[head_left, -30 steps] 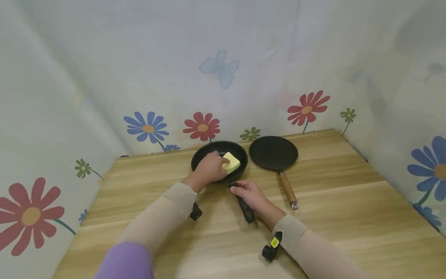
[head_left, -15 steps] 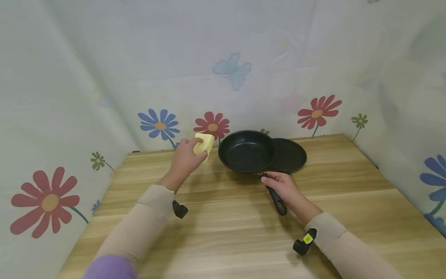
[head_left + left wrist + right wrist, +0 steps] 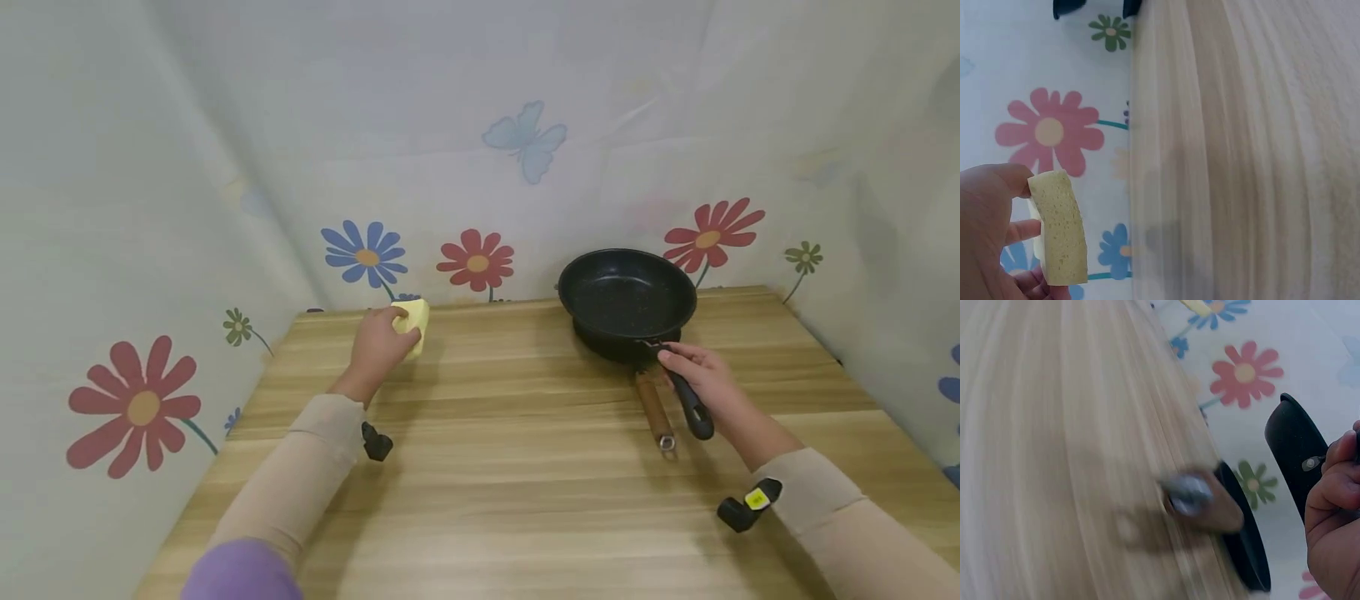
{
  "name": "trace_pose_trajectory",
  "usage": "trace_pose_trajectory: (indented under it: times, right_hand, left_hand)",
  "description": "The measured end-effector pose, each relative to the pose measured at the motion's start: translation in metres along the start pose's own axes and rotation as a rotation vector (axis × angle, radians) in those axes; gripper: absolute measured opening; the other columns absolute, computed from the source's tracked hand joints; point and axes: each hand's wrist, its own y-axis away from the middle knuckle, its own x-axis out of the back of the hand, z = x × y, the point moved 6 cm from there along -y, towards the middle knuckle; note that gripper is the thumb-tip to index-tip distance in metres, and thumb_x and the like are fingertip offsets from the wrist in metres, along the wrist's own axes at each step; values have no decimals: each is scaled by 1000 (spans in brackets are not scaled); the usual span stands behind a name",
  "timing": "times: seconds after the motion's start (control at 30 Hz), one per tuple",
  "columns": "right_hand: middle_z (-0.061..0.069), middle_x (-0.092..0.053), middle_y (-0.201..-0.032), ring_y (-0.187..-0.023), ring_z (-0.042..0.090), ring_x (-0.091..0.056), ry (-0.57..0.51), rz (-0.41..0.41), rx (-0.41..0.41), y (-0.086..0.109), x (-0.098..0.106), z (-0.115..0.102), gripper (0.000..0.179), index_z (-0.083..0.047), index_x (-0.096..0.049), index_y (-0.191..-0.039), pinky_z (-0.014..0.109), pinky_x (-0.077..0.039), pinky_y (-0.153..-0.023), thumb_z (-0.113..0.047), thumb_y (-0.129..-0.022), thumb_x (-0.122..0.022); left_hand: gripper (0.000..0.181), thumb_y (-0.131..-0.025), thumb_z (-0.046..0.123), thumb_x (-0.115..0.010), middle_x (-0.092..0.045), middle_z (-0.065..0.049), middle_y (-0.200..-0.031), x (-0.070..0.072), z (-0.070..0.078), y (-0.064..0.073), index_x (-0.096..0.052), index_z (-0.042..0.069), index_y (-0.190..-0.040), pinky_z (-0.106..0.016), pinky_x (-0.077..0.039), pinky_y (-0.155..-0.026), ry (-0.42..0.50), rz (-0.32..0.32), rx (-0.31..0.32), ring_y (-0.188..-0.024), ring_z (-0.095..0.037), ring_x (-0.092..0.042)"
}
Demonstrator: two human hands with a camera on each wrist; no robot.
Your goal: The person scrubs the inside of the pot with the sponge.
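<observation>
My left hand (image 3: 375, 346) pinches a pale yellow sponge (image 3: 414, 325) between thumb and fingers, above the back left of the table. In the left wrist view the sponge's porous side (image 3: 1065, 231) faces the camera. My right hand (image 3: 712, 383) grips the black handle of a deep black frying pan (image 3: 626, 296), its inside facing up and toward me. The pan is raised over a flat black pan, hiding most of it in the head view; the flat pan's wooden handle (image 3: 654, 408) sticks out toward me. The right wrist view shows a gap between frying pan (image 3: 1294, 440) and flat pan (image 3: 1247, 544).
The wood-grain table (image 3: 495, 467) ends at a flower-printed wall cloth (image 3: 420, 167) at the back and sides. Small black wrist cameras hang beneath both cuffs.
My left hand has lifted the sponge out of the frying pan and moved left. My right hand has raised the frying pan and carried it right, over the flat pan.
</observation>
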Motion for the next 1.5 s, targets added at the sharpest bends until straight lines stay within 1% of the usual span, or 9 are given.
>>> trace_pose_trajectory:
  times: [0.07,0.2,0.33,0.47,0.6,0.73,0.93,1.13,1.5]
  right_hand:
    - [-5,-62,-75,-63,6,-57,-49,25,22,1,13,-1,15,-14,-70,-108,19,-48,-55,-14,-103,-57]
    - [-5,-63,-71,-59,4,-56,-131,58,65,3,40,0,28,-28,-74,-92,18,-47,-51,-8,-102,-55]
    - [-6,-63,-70,-58,4,-57,-159,85,65,8,66,4,32,-29,-75,-91,17,-46,-49,-8,-102,-55]
    - [-6,-65,-68,-56,5,-57,-164,139,31,15,92,11,31,-32,-76,-90,18,-46,-49,-10,-102,-57]
    - [-5,-65,-67,-55,5,-56,-166,175,11,20,116,20,30,-32,-75,-89,19,-45,-48,-12,-102,-58]
    - [-5,-65,-68,-56,6,-56,-186,183,-20,24,134,28,30,-30,-76,-88,20,-46,-49,-12,-102,-58]
    - [-8,-67,-71,-61,5,-60,-156,202,-57,28,151,40,34,-36,-76,-86,19,-48,-53,-13,-103,-57]
    - [-10,-68,-71,-61,4,-61,-158,236,-83,30,159,53,35,-38,-75,-83,18,-49,-54,-13,-102,-59]
    - [-6,-66,-69,-57,6,-57,-170,230,-52,30,163,64,34,-37,-75,-87,20,-46,-50,-12,-103,-57]
  left_hand:
    - [53,-88,33,-63,-58,-24,-132,-2,-7,-2,-62,2,-130,-55,-42,-101,6,1,11,-121,-41,-51]
    - [53,-88,35,-61,-57,-25,-134,-6,-15,-6,-62,2,-130,-56,-41,-103,-3,-4,23,-125,-43,-48]
    - [52,-88,35,-61,-61,-25,-128,-9,-18,-7,-63,1,-127,-55,-43,-99,-18,9,12,-120,-43,-51]
    - [52,-88,35,-61,-64,-23,-118,-15,-22,-6,-64,1,-127,-50,-45,-90,-42,-9,15,-106,-39,-54]
    - [53,-87,37,-62,-62,-22,-118,-23,-24,-3,-63,2,-127,-48,-46,-88,-40,-38,30,-102,-36,-54]
    - [52,-86,36,-62,-60,-23,-119,-27,-23,-2,-64,1,-125,-50,-47,-87,-34,-38,30,-101,-38,-55]
    - [50,-86,33,-64,-62,-23,-119,-32,-22,-3,-65,0,-123,-49,-46,-88,-26,-30,30,-101,-38,-55]
    - [51,-87,34,-64,-64,-21,-120,-43,-18,-6,-65,0,-125,-48,-46,-90,-34,-56,43,-102,-38,-56]
    - [50,-87,34,-63,-66,-23,-117,-59,-21,-20,-66,-1,-122,-53,-46,-93,-90,-51,54,-109,-44,-58]
